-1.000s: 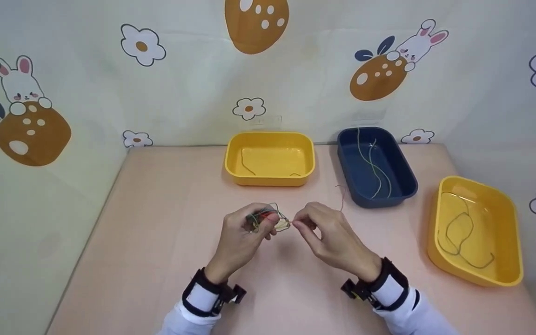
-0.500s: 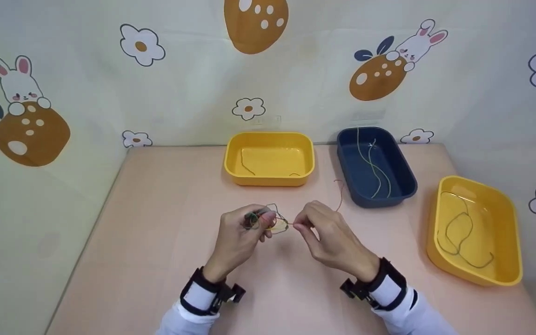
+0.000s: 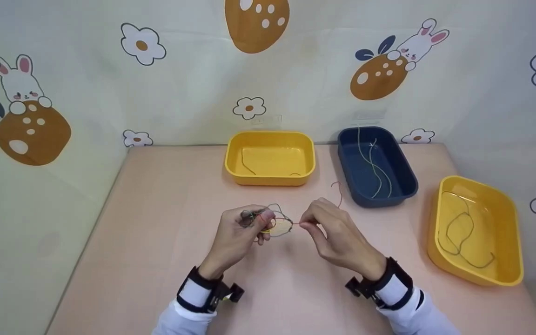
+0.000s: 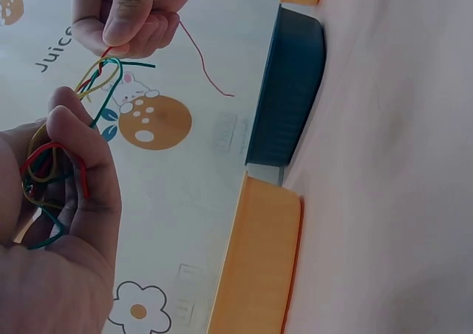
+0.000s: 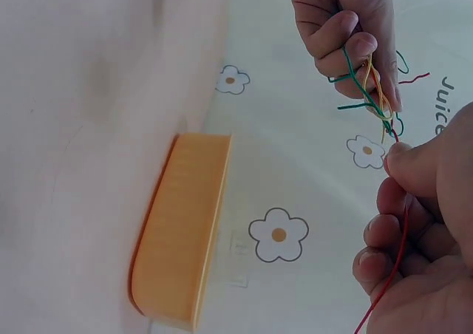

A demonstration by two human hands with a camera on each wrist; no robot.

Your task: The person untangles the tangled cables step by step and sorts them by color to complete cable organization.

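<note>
My left hand (image 3: pixel 234 241) holds a tangle of thin cords between thumb and fingers. Red, yellow and green strands (image 4: pixel 111 83) loop out of it, with more coils lying in the palm. To its right, my right hand (image 3: pixel 340 235) pinches a red cord (image 5: pixel 403 249) between thumb and index finger. A short taut stretch of that cord runs from the pinch to the knotted strands (image 3: pixel 291 226). Its loose tail (image 3: pixel 341 193) sticks out beyond the right hand, near the blue bin. How the strands cross inside the left palm is partly hidden by fingers.
A yellow bin (image 3: pixel 270 181) stands at the back with short cord pieces inside. Beside it a blue bin (image 3: pixel 384 202) holds light green cords. Another yellow bin (image 3: pixel 512 242) at the right holds a long dark cord. Patterned cloth walls (image 3: pixel 193 83) enclose the pink tabletop (image 3: pixel 156 200).
My right hand has drawn slightly to the right, and the stretch of red cord between the hands is longer. The red tail has shifted a little left. The bins stay put.
</note>
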